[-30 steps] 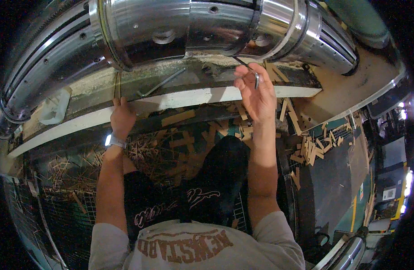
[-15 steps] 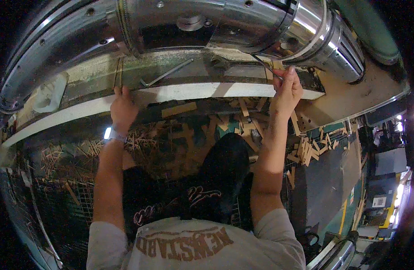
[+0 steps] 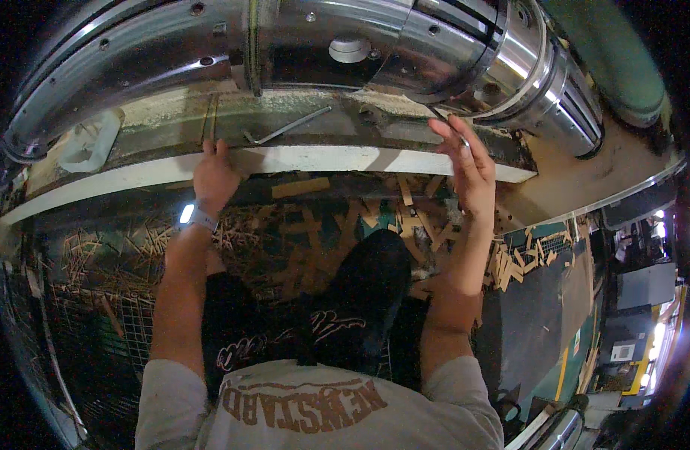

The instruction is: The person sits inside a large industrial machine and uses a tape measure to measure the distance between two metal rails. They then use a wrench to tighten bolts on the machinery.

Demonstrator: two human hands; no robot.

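Left hand [image 3: 213, 174]: fingers flat on the white front edge of the bench [image 3: 345, 159], gripping nothing.
Right hand [image 3: 467, 166]: open and spread, a thin dark tool [image 3: 446, 120] lying along the fingers, just below the steel drum [image 3: 322, 45].
Angled key [image 3: 285, 129]: loose on the dusty bench, between the hands.
Progress: judged mid-job; wood offcuts [image 3: 405, 217] litter the floor.

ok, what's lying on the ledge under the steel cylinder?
A bent metal key, sawdust and a thin strip at the left hand. The right hand covers the ledge there.
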